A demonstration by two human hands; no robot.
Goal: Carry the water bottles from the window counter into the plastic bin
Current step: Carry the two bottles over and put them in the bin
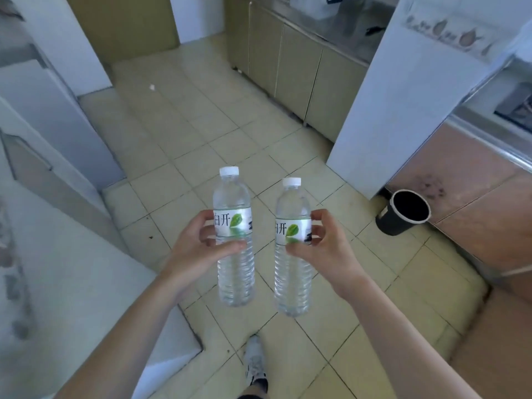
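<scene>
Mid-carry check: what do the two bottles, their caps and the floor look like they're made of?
Bottles, left and right: clear thin plastic, judging by the ribbed, see-through walls.
Caps: white opaque plastic, apparently ridged.
Floor: pale glazed-looking tiles with dark grout lines; probably ceramic.

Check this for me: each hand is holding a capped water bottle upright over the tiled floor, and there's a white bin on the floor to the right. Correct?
Not quite: the bin is black, as the head view shows. The left hand and right hand do each hold an upright capped bottle, left bottle and right bottle, over tiles.
</scene>
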